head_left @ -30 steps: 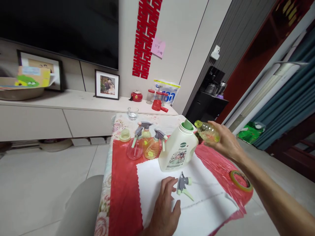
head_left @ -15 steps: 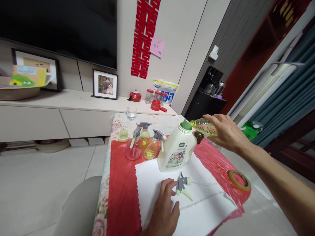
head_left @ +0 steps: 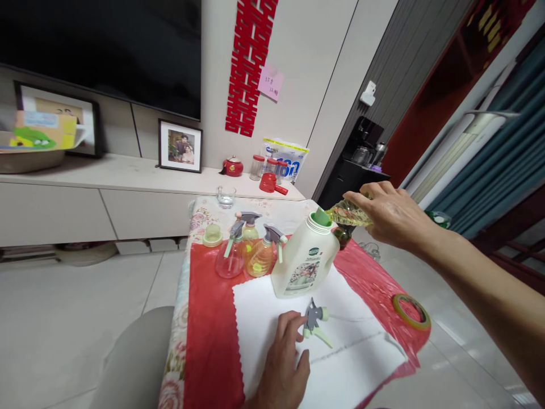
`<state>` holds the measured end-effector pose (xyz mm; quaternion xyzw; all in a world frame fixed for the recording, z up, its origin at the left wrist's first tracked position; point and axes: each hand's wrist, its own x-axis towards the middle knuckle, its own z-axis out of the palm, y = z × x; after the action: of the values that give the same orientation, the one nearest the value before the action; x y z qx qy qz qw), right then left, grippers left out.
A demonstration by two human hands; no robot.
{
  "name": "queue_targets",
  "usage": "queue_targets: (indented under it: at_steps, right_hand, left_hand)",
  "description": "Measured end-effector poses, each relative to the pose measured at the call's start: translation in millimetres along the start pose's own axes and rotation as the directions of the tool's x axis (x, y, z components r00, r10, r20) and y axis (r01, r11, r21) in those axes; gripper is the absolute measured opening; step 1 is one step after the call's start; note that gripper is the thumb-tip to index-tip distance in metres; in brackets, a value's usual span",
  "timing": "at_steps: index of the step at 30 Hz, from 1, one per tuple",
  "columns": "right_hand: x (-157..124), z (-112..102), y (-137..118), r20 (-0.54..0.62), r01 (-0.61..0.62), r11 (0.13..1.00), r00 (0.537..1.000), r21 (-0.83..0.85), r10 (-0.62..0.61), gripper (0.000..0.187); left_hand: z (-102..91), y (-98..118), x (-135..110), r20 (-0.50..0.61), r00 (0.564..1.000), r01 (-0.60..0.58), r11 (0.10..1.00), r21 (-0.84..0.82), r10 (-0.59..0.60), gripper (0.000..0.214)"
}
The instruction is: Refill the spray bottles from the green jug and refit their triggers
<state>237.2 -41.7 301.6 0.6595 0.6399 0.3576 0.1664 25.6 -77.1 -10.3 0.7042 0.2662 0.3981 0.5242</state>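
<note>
My right hand (head_left: 394, 216) grips a clear, yellowish spray bottle body (head_left: 349, 213), tipped with its mouth at the green spout (head_left: 321, 216) of a large white detergent jug (head_left: 304, 258). The jug stands upright on a white scallop-edged sheet (head_left: 264, 318). On that sheet rests my left hand (head_left: 287, 358), fingers apart and loosely bent. A grey and green spray trigger head (head_left: 315, 318) lies beside its fingertips; whether they touch it I cannot tell. Left of the jug stand a pink spray bottle (head_left: 230, 261), an orange one (head_left: 260, 258) and a yellowish one (head_left: 250, 232).
A pale green cap (head_left: 212, 235) and a glass cup (head_left: 226, 196) sit at the table's back left. A tape roll (head_left: 411, 311) lies on the red covering (head_left: 208, 341) at right. A dark round object (head_left: 342, 237) is behind the jug. A grey stool (head_left: 134, 358) stands left.
My right hand has risen slightly and tipped the bottle body further, its base now higher against the jug's spout. My left hand has stayed in place on the sheet.
</note>
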Motion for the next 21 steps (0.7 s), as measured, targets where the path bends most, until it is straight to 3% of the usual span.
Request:
queue_targets:
  at_steps: [9,21]
  right_hand:
    - [8.3,-10.4,0.8,-0.059,0.101,0.986,0.992,-0.136,-0.110,0.057]
    - [12.7,-28.6,-9.4,-0.088,0.123,0.964,0.985,-0.234,-0.147,0.041]
  left_hand:
    - [1.6,0.3,0.1,0.024,1.000,0.015,1.000,-0.007,-0.015,0.061]
    - [-0.1,2.4,1.6,0.076,0.996,0.038,0.999,0.010,-0.039,0.060]
